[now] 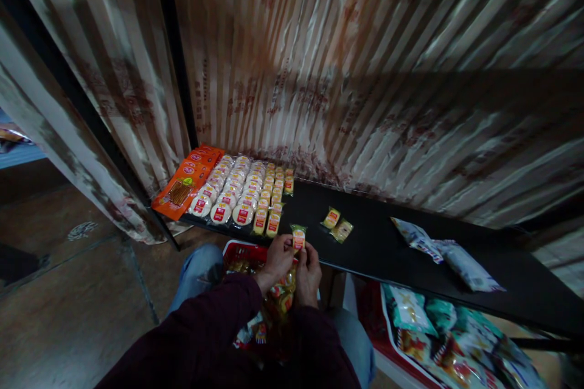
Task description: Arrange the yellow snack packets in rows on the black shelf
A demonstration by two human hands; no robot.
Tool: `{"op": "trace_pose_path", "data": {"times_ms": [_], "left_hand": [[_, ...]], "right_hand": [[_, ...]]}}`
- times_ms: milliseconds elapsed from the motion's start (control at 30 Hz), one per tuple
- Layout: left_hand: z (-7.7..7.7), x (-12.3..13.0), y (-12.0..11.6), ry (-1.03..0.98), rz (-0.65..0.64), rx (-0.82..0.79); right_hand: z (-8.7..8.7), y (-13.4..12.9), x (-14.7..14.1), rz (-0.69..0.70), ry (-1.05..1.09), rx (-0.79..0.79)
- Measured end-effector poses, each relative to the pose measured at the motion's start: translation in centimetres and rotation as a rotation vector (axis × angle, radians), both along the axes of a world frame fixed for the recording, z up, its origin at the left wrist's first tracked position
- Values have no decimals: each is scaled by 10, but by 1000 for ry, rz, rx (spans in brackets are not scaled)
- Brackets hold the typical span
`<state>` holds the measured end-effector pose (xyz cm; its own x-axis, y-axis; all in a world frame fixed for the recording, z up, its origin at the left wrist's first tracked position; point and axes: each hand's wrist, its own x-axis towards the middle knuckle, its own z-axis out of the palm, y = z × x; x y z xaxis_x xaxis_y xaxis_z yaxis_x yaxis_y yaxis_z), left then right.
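Note:
Between both hands, above the front edge of the black shelf (365, 249), is one small yellow packet (298, 238) held upright. My left hand (279, 258) pinches its left side, and my right hand (309, 270) grips its lower right side. Left of the hands, rows of small yellow packets (274, 219) stand beside rows of round white wrapped snacks (220, 213). An orange bag (182, 188) lies at the shelf's left end. Two loose yellow packets (337, 225) rest to the right of the hands.
Below my hands, a red basket (232, 245) holds more wrapped snacks. Two silvery bags (465, 264) lie on the right of the shelf. A red and white crate (387, 322) of green and other bags sits lower right. A striped curtain (319, 91) hangs behind; dark posts frame the shelf.

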<state>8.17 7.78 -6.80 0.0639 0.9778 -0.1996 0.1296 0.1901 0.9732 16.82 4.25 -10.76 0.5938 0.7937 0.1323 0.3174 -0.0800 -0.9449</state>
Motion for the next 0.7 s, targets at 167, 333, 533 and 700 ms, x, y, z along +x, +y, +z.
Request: {"op": "trace_pose_path", "data": {"times_ms": [167,333,533,700], "left_hand": [[6,3,10,13,6,-1],[5,9,19,39,2,14],[8,15,29,88,-32,5],[13,21,37,155,-83,-2]], "right_hand": [[7,11,3,0,-50,2],[10,20,7,20,-58,-4],[13,33,14,28,-87,-31],[10,47,22,46,-119,-88]]}}
